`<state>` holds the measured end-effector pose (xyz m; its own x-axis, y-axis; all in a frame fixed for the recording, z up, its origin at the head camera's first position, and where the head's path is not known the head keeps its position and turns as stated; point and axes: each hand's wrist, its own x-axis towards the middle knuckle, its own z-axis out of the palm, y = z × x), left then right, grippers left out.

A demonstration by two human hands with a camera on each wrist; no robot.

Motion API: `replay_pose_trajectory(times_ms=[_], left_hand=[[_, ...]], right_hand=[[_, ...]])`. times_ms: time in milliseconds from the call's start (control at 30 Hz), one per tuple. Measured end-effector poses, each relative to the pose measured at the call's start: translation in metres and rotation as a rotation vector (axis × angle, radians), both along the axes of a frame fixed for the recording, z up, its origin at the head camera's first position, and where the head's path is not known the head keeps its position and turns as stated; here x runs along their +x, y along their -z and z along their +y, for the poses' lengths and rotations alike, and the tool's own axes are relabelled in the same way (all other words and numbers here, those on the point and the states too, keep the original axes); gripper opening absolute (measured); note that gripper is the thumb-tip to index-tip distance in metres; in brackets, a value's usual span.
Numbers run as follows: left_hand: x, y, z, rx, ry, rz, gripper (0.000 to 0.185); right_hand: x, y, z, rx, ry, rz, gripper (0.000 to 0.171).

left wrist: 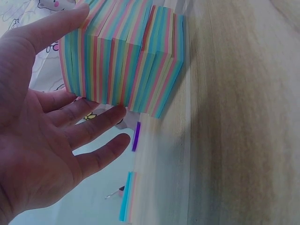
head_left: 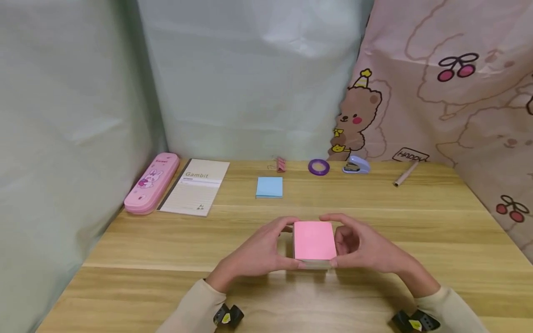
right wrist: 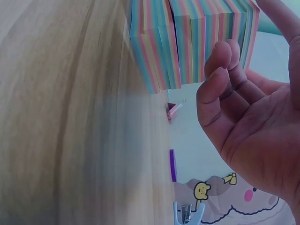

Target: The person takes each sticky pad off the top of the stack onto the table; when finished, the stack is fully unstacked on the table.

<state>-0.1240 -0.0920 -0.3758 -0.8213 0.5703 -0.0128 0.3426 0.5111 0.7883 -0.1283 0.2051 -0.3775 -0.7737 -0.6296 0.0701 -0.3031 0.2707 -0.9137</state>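
Observation:
A thick stack of sticky notes (head_left: 314,240) with a pink top sheet sits between both hands, low at the front middle of the table. Its sides show pink, yellow, green and blue stripes in the wrist views, in several slightly offset blocks (left wrist: 122,61). My left hand (head_left: 262,247) holds the stack's left side, thumb at the near edge and forefinger at the far corner. On the opposite side, my right hand (head_left: 370,245) grips it likewise with thumb and forefinger. The right hand's other fingers (right wrist: 215,89) are curled beside the stripes.
Farther back lies a blue sticky-note pad (head_left: 269,187), behind it a pink binder clip (head_left: 281,164). Purple tape (head_left: 319,173), a lilac stapler (head_left: 356,165) and a pen (head_left: 405,174) line the back right. A notebook (head_left: 195,187) and pink pencil case (head_left: 152,183) lie left.

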Motion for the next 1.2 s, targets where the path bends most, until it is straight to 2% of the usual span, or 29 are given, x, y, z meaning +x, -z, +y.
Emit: replay_pose_trajectory(times_ms=[433, 667, 900, 1200], left_hand=[[0.0004, 0.0008, -0.0002, -0.001, -0.004, -0.008, 0.095], [-0.0002, 0.0000, 0.0005, 0.000, -0.004, -0.018, 0.094], [-0.0003, -0.0002, 0.0019, 0.025, -0.004, -0.019, 0.092], [-0.0007, 0.0005, 0.0019, 0.012, -0.006, -0.013, 0.096]], right_hand=[[0.0067, -0.0038, -0.0084, 0.156, 0.068, 0.092, 0.082], [0.0083, -0.0069, -0.0091, 0.182, 0.070, 0.114, 0.081], [0.0082, -0.0067, -0.0076, 0.194, 0.078, 0.097, 0.081], [0.0078, -0.0067, -0.0065, 0.186, 0.068, 0.093, 0.082]])
